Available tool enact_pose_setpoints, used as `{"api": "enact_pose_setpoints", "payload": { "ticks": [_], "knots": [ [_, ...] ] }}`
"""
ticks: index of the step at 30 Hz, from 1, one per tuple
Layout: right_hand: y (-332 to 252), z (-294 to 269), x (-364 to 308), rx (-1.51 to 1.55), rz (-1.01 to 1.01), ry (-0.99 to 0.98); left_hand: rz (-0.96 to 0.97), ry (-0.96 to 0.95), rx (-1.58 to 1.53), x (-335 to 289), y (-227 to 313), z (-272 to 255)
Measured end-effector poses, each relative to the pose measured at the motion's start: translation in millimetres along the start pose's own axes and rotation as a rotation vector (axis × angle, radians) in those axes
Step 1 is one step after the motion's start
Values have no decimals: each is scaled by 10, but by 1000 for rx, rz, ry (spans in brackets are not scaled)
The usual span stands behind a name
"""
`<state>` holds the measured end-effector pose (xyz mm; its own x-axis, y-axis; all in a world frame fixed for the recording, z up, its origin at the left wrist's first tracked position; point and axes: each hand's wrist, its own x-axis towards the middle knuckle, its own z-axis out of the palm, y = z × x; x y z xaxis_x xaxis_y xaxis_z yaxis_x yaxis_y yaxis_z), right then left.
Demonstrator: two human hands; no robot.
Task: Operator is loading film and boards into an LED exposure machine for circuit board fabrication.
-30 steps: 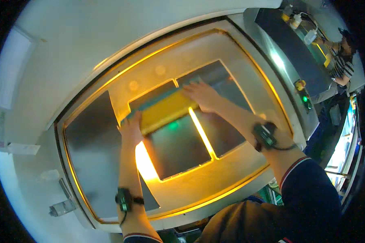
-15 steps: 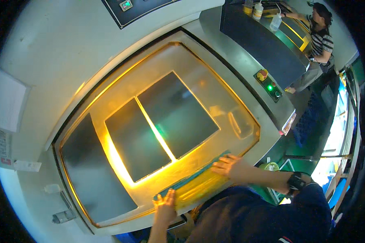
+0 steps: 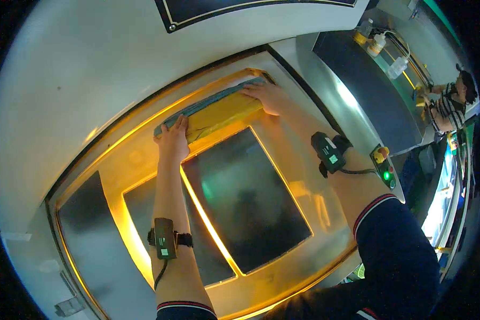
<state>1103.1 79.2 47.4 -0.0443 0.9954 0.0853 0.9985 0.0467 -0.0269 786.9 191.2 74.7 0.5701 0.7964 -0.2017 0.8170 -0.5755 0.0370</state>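
A long, narrow thing with a teal edge and a yellow body (image 3: 218, 116) lies along the far side of the glowing panel; I cannot tell its exact kind. My left hand (image 3: 173, 140) grips its left end, fingers over the teal edge. At the other end, my right hand (image 3: 266, 98) holds it with fingers bent over the top. Beneath it is a lit yellow metal panel (image 3: 304, 205) with two dark rectangular plates, the right one (image 3: 245, 205) fully showing and the left one (image 3: 210, 256) partly hidden by my left forearm.
Another dark plate (image 3: 98, 234) lies at the panel's left. A pale machine housing (image 3: 106, 69) rises beyond the far rim. At the right are a small control box (image 3: 385, 166) with a green light, a dark bench with bottles (image 3: 376, 45), and a person in a striped top (image 3: 449, 104).
Both hands have moved from the near edge of the panel to its far edge, carrying the teal-and-yellow thing across. My forearms now stretch over the panel and the view has shifted.
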Motion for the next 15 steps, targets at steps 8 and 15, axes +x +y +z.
{"api": "enact_pose_setpoints", "payload": {
  "ticks": [8,15],
  "knots": [
    [-717,-409,-1888,111,-119,123,105,-89,-42,-1623,382,334],
    [-1891,-896,-4727,265,-332,-416,294,-389,-130,-5072,987,559]
  ]
}}
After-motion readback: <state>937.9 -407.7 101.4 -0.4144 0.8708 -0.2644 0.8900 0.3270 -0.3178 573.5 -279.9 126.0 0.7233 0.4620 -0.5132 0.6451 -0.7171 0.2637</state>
